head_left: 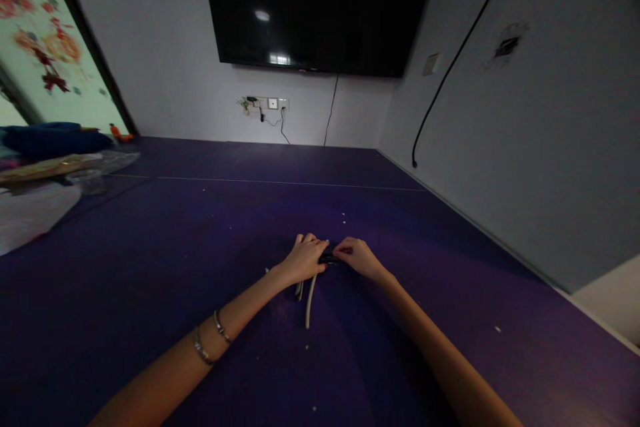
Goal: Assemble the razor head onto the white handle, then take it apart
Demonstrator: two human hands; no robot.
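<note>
My left hand [304, 259], with two bracelets on its forearm, is closed around a small black object [327, 258] low over the purple surface. It is too dark and small to tell its kind. The fingers of my right hand [358, 256] pinch together at the object's right end. Below my left palm a pale cable piece [310, 305] sticks out toward me. Beside it show a few shorter pale and dark strips [299, 291], mostly covered by my left hand and wrist.
White scraps [498, 329] dot the purple surface [225, 347]. At the left lie a dark blue cloth bundle [55, 140] and plastic bags [37, 210]. A television [320, 7] hangs above wall sockets [273, 103]. A black cable [445, 77] runs down the right wall.
</note>
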